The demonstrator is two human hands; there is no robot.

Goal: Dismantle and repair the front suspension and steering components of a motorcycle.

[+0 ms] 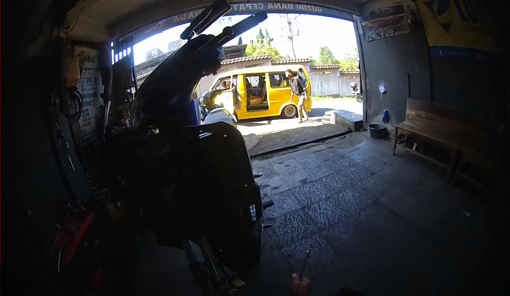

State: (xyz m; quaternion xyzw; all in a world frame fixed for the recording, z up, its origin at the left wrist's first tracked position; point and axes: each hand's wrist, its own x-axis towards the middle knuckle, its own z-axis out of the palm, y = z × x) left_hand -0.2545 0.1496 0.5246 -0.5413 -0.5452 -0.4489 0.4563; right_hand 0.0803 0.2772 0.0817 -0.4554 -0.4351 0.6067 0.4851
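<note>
At the bottom edge, my right hand (299,284) is closed on a thin tool (305,261), perhaps a screwdriver, pointing upward over the stone floor. Left of it stands a dark scooter (202,168) in deep shadow, its handlebar and mirrors raised high and some bare metal parts (210,264) low at its base. I cannot make out its details or whether the hand touches it. My left hand is not in view.
A wooden bench (425,131) and black bucket (377,131) stand at the right wall. Red equipment (74,237) sits at lower left. Outside the doorway, beyond a low ledge (345,119), are a yellow minivan (276,99) with people inside and a walking person (298,91).
</note>
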